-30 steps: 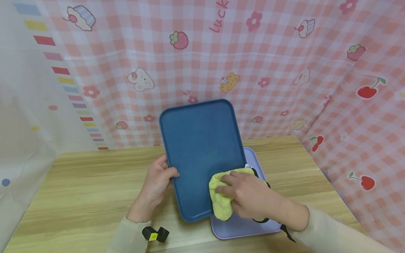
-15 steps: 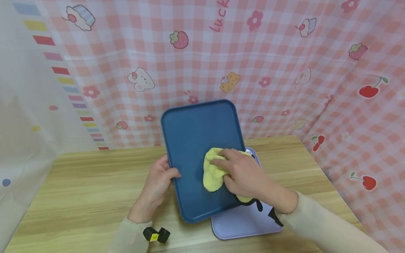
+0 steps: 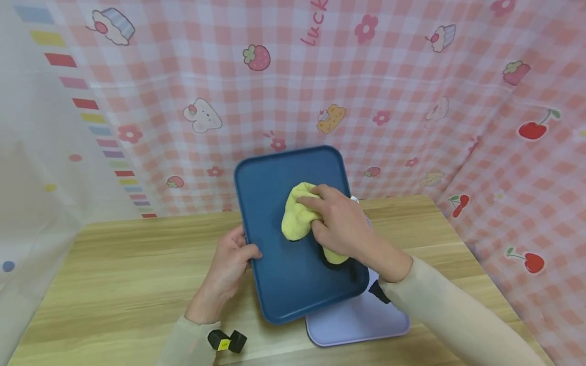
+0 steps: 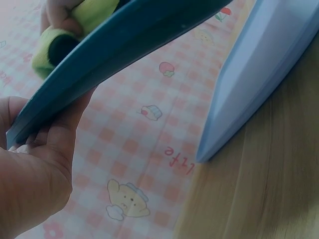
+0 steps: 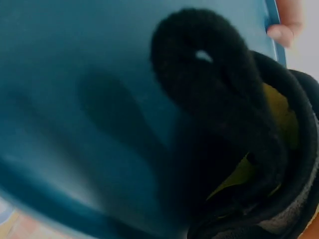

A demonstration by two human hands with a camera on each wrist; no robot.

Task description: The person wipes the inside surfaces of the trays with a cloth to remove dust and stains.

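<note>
A rectangular blue tray (image 3: pixel 284 290) with a raised rim is held up, tilted, in the head view. My left hand (image 3: pixel 229 264) grips its left edge, thumb over the rim. In the left wrist view the fingers of that left hand (image 4: pixel 45 179) lie under the tray (image 4: pixel 114 47). My right hand (image 3: pixel 341 218) holds a bunched yellow cloth (image 3: pixel 295 218) against the tray's inner face, right of its middle. Up close in the right wrist view, the cloth shows a dark fuzzy edging and loop (image 5: pixel 199 55). Part of the cloth is hidden under the hand.
Partly covered by the blue tray, a light purple tray (image 3: pixel 357 320) lies on the wooden table (image 3: pixel 137 274). Beside the left cuff is a small black object (image 3: pixel 227 341) with a yellow label. A pink checked curtain (image 3: pixel 293 96) hangs behind the table and along its right side.
My right hand has slid the yellow cloth up and slightly left across the blue tray, from its lower right part. The left hand and the tray have barely moved.
</note>
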